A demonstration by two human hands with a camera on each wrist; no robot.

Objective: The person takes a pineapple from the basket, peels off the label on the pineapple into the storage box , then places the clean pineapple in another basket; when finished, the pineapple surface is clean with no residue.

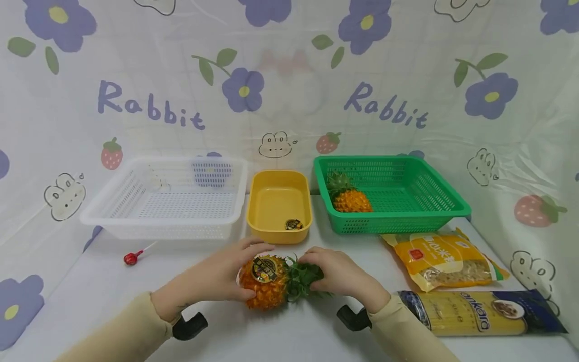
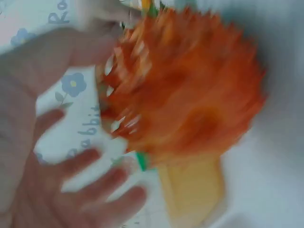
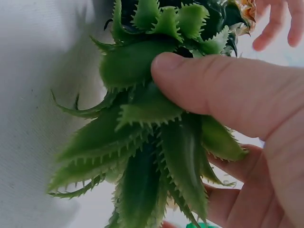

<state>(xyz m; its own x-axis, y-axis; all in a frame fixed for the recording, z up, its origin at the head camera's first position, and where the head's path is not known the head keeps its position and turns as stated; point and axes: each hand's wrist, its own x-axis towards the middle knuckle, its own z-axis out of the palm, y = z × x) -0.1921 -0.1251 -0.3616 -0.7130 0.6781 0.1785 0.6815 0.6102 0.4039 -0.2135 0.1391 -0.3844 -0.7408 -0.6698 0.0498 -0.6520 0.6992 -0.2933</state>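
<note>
A small pineapple [image 1: 268, 294] lies on its side over the white table, its crown pointing right and a dark label [image 1: 265, 269] facing up. My right hand [image 1: 340, 274] grips the green crown [image 3: 142, 118], thumb pressed on the leaves in the right wrist view. At the other end, my left hand [image 1: 221, 275] is around the fruit's body, thumb beside it. In the left wrist view the left fingers [image 2: 90, 190] stand spread and off the blurred orange fruit [image 2: 185, 85].
Behind stand a white basket [image 1: 163, 221], a yellow bin [image 1: 279, 236] with a label inside, and a green basket [image 1: 393, 223] holding another pineapple [image 1: 353, 201]. A red lollipop [image 1: 130, 259] lies left; a grain bag [image 1: 448, 259] and spaghetti pack [image 1: 475, 312] lie right.
</note>
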